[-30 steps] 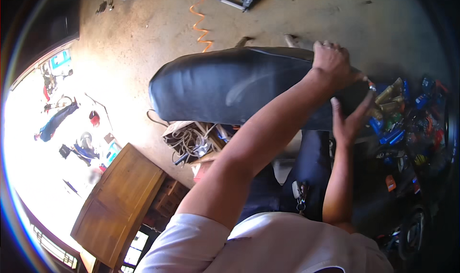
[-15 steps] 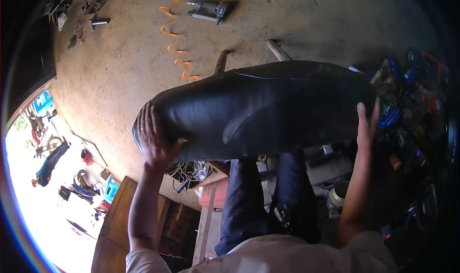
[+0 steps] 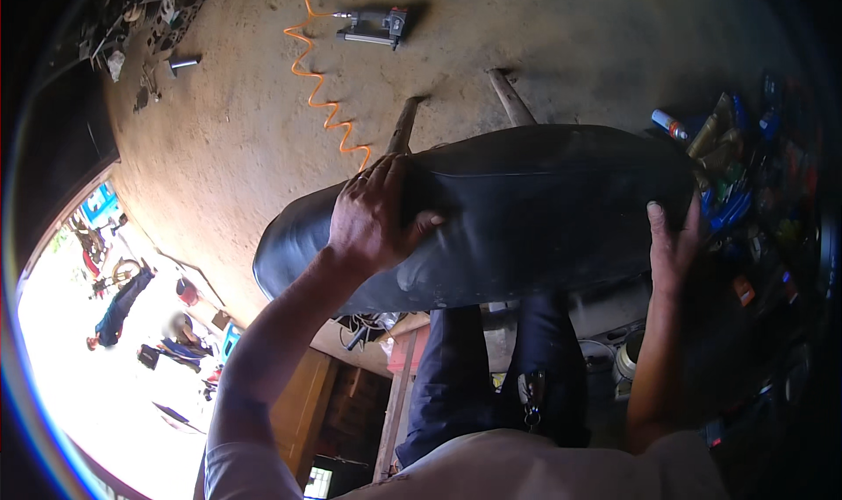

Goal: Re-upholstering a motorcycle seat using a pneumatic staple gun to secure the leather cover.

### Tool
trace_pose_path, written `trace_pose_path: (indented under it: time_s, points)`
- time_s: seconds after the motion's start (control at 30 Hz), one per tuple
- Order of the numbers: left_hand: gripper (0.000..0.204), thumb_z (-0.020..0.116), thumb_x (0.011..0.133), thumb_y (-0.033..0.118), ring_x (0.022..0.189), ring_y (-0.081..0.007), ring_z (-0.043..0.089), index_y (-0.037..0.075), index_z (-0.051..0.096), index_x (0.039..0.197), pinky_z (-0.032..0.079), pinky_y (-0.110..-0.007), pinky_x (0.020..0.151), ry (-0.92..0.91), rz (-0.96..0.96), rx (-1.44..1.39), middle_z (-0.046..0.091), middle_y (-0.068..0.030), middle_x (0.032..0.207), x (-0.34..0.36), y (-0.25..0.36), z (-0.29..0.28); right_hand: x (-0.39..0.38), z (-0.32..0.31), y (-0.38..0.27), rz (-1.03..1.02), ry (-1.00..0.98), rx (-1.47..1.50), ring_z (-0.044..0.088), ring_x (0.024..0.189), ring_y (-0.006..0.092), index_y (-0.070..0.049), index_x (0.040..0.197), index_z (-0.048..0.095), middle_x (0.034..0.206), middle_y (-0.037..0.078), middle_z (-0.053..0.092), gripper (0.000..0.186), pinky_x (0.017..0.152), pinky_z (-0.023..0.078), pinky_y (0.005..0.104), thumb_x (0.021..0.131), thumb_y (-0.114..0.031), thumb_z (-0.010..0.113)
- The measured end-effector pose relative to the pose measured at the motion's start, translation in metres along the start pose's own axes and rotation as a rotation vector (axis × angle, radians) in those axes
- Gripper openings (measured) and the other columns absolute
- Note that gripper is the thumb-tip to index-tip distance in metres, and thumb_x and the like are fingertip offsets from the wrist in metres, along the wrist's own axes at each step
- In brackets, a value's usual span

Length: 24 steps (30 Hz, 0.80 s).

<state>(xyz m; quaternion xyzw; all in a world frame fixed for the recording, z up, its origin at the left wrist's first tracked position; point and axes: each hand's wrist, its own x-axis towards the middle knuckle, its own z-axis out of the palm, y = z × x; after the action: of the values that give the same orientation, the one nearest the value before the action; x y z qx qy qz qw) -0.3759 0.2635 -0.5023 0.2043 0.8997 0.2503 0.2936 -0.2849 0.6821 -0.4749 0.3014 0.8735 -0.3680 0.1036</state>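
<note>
A long black motorcycle seat [image 3: 526,210] spans the middle of the view, lying crosswise in front of my legs. My left hand [image 3: 373,215] rests on its cover left of centre, fingers laid over the far upper edge and thumb spread on the near face. At the seat's right end, my right hand [image 3: 673,246] grips it with the thumb on the near side; the other fingers are partly in shadow. Two wooden legs [image 3: 403,127] stick out beyond the seat's far edge. The seat's underside is hidden.
On the floor ahead lies a staple gun [image 3: 375,28] joined to an orange coiled air hose [image 3: 323,101]. A spray can [image 3: 669,124] and jumbled tools lie at right. A wooden cabinet [image 3: 303,403] stands lower left. Outside the bright doorway is a person [image 3: 123,307].
My left hand has moved right along the seat, from its left end toward the middle. My right hand stays at the right end. The whole view has shifted slightly.
</note>
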Motion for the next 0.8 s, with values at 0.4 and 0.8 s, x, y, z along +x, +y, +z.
trace_pose_path:
  time_s: [0.4,0.8]
  points:
    - [0.049,0.055,0.105,0.038,0.113,-0.0466,0.065,-0.003,0.060,0.132,0.053,-0.050,0.095,-0.278,-0.148,-0.055,0.068,-0.0288,0.119,0.046,0.040,0.000,-0.002,0.001,-0.007,0.117,0.068,0.255,0.063,0.126,0.0236,-0.001,0.153,0.048,0.142,0.015,0.064,0.084,0.109,0.049,0.0369,0.085,-0.030,0.089]
    - [0.053,0.060,0.104,0.043,0.112,-0.0428,0.068,0.000,0.062,0.135,0.054,-0.049,0.097,-0.094,-0.098,-0.048,0.070,-0.0260,0.120,0.047,0.058,0.019,-0.002,-0.002,-0.011,0.022,0.131,0.237,0.071,0.113,0.0200,-0.003,0.144,0.059,0.128,0.013,0.072,0.076,0.098,0.057,0.0348,0.083,-0.033,0.092]
